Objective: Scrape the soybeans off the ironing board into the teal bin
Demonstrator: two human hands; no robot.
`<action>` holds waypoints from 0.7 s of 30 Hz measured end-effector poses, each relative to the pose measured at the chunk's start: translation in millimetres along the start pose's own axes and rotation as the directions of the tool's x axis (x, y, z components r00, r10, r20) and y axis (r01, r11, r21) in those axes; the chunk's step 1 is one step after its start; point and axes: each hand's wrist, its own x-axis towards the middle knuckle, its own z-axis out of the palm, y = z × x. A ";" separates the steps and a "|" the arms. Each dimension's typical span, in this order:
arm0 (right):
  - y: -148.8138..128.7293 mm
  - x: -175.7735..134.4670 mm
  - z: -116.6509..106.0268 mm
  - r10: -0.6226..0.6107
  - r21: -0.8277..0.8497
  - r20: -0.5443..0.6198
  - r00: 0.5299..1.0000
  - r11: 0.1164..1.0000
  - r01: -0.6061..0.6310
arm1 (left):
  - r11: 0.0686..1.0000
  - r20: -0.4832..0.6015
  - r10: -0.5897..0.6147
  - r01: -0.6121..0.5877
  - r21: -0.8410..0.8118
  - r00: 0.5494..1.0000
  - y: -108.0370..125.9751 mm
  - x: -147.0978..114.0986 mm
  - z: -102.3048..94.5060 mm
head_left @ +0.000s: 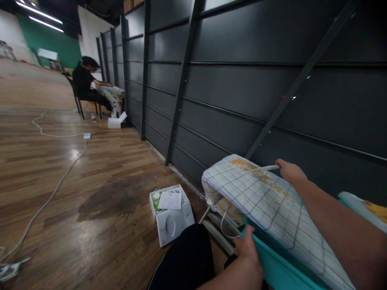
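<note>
My right hand [288, 171] is closed around the end of a slim white tool [267, 167]; its kind is not clear. The tool's far end lies among yellow crumbs [242, 163], scattered over a white checked cloth [223, 181] that covers a low table. Below the table's near edge, my left hand [248, 247] grips the rim of a teal bin [281, 262]. A thin white loop [223, 225], perhaps the bin's handle, curves out beside my left fingers. The cloth's overhang hides part of the bin's opening.
On the wooden floor stands an open white box [173, 217] with papers inside. Dark metal panels [226, 88] run behind the table. A white cable [57, 185] crosses the floor at left. Farther back, a person [86, 82] sits at another table. A teal-rimmed container [359, 203] is at right.
</note>
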 end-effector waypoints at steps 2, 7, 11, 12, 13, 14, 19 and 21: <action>-1.2 5.1 7.7 0.003 -0.005 0.006 1.000 1.000 -0.003 | 0.998 -0.030 0.037 -0.036 0.043 0.999 -1.6 2.6 0.2; 7.5 19.8 22.4 -0.049 -0.004 0.032 0.998 0.999 0.049 | 0.998 -0.061 0.060 -0.058 0.029 0.996 -8.9 12.0 -2.3; 17.5 29.4 31.1 -0.035 0.015 0.058 0.998 0.999 0.034 | 0.997 -0.054 0.072 -0.072 0.014 0.996 -14.6 16.5 -9.2; 19.7 30.8 32.4 -0.029 0.023 0.067 0.997 0.999 0.027 | 0.997 -0.050 0.074 -0.073 0.006 0.996 -16.0 17.1 -11.1; 21.7 31.8 33.3 -0.023 0.031 0.078 0.997 0.999 0.021 | 0.997 -0.047 0.077 -0.077 -0.004 0.996 -17.2 17.4 -12.9; 23.4 32.4 33.9 -0.017 0.038 0.090 0.996 0.999 0.014 | 0.997 -0.041 0.079 -0.080 -0.013 0.996 -18.3 17.6 -14.4; 28.7 32.2 33.7 0.026 0.062 0.138 0.990 0.997 -0.035 | 0.995 -0.016 0.046 -0.047 -0.083 0.999 -18.7 14.6 -17.5; 29.7 31.4 32.1 0.028 0.070 0.155 0.988 0.997 -0.039 | 0.990 0.053 -0.001 0.009 -0.143 0.999 -16.9 9.9 -17.4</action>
